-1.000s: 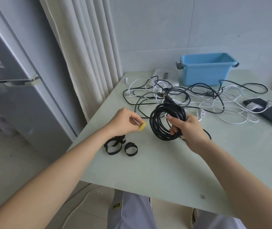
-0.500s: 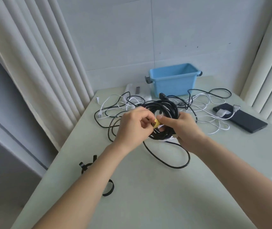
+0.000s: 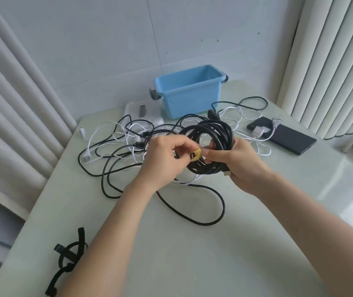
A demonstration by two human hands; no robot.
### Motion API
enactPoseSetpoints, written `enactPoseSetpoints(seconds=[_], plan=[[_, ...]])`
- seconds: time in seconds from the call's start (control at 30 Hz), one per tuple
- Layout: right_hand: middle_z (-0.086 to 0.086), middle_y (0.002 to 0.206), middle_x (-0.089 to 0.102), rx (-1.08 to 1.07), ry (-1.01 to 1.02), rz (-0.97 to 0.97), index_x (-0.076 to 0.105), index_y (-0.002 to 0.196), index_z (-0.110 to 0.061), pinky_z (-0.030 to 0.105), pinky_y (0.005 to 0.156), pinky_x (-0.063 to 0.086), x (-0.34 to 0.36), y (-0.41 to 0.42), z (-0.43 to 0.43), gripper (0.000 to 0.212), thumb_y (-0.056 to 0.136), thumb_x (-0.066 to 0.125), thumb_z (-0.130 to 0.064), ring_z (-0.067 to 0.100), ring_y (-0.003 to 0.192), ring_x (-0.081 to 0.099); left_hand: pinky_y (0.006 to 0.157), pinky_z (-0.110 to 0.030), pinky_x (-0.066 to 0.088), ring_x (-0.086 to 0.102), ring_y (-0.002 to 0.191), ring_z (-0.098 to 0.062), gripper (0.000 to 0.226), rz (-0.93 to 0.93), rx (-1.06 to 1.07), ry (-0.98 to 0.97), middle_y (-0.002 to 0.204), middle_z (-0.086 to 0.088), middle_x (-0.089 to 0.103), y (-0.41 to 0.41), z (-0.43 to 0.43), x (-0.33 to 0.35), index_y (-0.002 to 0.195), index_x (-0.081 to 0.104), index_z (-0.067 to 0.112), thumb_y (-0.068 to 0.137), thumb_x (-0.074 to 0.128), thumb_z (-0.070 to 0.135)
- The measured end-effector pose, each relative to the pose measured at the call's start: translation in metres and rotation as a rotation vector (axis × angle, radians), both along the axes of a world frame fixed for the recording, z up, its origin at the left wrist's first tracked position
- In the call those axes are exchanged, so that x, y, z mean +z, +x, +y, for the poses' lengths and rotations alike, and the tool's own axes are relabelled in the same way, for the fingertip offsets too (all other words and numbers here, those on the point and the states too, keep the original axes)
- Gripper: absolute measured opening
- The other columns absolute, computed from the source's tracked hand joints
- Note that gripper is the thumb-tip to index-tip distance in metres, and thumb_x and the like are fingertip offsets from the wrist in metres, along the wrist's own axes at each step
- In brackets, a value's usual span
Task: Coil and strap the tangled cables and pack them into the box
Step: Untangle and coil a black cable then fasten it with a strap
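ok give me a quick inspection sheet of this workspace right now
surface: pale green table, cables across its far half
job's things: blue box open-topped, nothing seen inside; black coil in hand; yellow strap against the coil; black straps front left
clutter: dark flat device with white plug on it, right; white lid left of box
hands: left hand pinches the yellow strap; right hand grips the black coil
cables: white cables and loose black cable tangled before the box
surroundings: curtains on both sides, tiled wall behind

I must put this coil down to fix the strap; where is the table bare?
Bare table runs along the near edge, from the black straps rightwards, nearer than the loose black loop. Far half crowded: tangled cables before the blue box, dark slab at right.
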State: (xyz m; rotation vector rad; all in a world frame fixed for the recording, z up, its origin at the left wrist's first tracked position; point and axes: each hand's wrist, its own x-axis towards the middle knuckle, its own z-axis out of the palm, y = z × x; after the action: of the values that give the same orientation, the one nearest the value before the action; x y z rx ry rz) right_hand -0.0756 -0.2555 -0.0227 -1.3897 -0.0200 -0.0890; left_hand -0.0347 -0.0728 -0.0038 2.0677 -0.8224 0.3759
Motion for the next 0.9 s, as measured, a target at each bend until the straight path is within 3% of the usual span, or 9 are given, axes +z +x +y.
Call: enactPoseSetpoints(seconds=[0.23, 0.47, 0.53, 0.6, 0.67, 0.73, 0.83, 0.9], plan=[[0.018, 0.072, 0.067, -0.019, -0.069, 0.024, 0.064, 0.077, -0.001, 0.048, 0.071, 0.041, -0.007, 0.001, 0.000, 0.025, 0.063, 0.082, -0.012, 0.031, 0.070, 0.059, 0.067, -0.037, 0.056, 0.064, 0.066, -0.017, 0.034, 0.041, -0.039, 0.067, 0.079, 0.005, 0.075, 0.003, 0.002, -0.001, 0.075, 0.070, 0.031, 0.074, 0.073, -0.004], [0.018, 0.084, 0.070, 0.109, -0.100, 0.009, 0.064, 0.081, -0.004, 0.036, 0.068, 0.051, -0.002, -0.002, -0.006, 0.019, 0.075, 0.076, 0.009, 0.026, 0.070, 0.064, 0.064, -0.031, 0.052, 0.063, 0.068, -0.016, 0.032, 0.064, -0.100, 0.133, 0.079, 0.008, 0.071, 0.004, 0.005, -0.007, 0.077, 0.076, 0.021, 0.075, 0.069, -0.010], [0.024, 0.091, 0.072, 0.104, -0.170, -0.003, 0.069, 0.083, -0.007, 0.043, 0.070, 0.047, -0.001, -0.002, -0.006, 0.018, 0.071, 0.081, -0.002, 0.032, 0.074, 0.065, 0.063, -0.023, 0.048, 0.061, 0.066, -0.014, 0.036, 0.076, -0.112, 0.093, 0.088, 0.009, 0.070, 0.004, 0.005, -0.011, 0.075, 0.075, 0.025, 0.076, 0.071, -0.010], [0.026, 0.092, 0.071, 0.084, -0.211, 0.003, 0.072, 0.084, -0.012, 0.047, 0.069, 0.042, -0.002, -0.003, -0.004, 0.022, 0.066, 0.082, -0.014, 0.033, 0.075, 0.065, 0.062, -0.028, 0.049, 0.062, 0.067, -0.016, 0.039, 0.122, -0.105, 0.030, 0.095, 0.012, 0.069, 0.004, 0.006, -0.013, 0.074, 0.074, 0.030, 0.079, 0.072, -0.009], [0.027, 0.092, 0.070, 0.079, -0.206, 0.022, 0.069, 0.079, -0.018, 0.047, 0.069, 0.040, -0.003, -0.003, -0.003, 0.024, 0.061, 0.085, -0.022, 0.031, 0.074, 0.063, 0.065, -0.035, 0.053, 0.066, 0.071, -0.020, 0.038, 0.137, -0.100, -0.023, 0.097, 0.011, 0.069, 0.003, 0.007, -0.014, 0.073, 0.075, 0.028, 0.079, 0.071, -0.010], [0.024, 0.088, 0.070, 0.077, -0.189, 0.038, 0.065, 0.076, -0.020, 0.048, 0.071, 0.039, -0.002, -0.003, -0.003, 0.029, 0.057, 0.086, -0.028, 0.030, 0.074, 0.061, 0.070, -0.030, 0.056, 0.069, 0.076, -0.019, 0.034, 0.127, -0.111, -0.061, 0.098, 0.007, 0.070, 0.002, 0.006, -0.014, 0.074, 0.075, 0.020, 0.079, 0.070, -0.013], [0.019, 0.075, 0.066, 0.076, -0.157, 0.023, 0.062, 0.078, -0.007, 0.045, 0.070, 0.039, -0.001, -0.002, -0.004, 0.035, 0.060, 0.088, -0.022, 0.029, 0.071, 0.059, 0.079, -0.031, 0.059, 0.072, 0.085, -0.020, 0.024, 0.133, -0.137, -0.109, 0.097, -0.002, 0.073, 0.000, 0.002, -0.014, 0.077, 0.074, 0.010, 0.078, 0.070, -0.014], [0.018, 0.069, 0.062, 0.073, -0.142, -0.001, 0.060, 0.079, 0.000, 0.035, 0.063, 0.041, 0.001, -0.003, -0.005, 0.030, 0.066, 0.086, -0.008, 0.026, 0.065, 0.056, 0.079, -0.034, 0.061, 0.073, 0.082, -0.019, 0.022, 0.182, -0.129, -0.117, 0.094, -0.003, 0.075, -0.001, 0.002, -0.014, 0.078, 0.071, 0.008, 0.076, 0.073, -0.014]])
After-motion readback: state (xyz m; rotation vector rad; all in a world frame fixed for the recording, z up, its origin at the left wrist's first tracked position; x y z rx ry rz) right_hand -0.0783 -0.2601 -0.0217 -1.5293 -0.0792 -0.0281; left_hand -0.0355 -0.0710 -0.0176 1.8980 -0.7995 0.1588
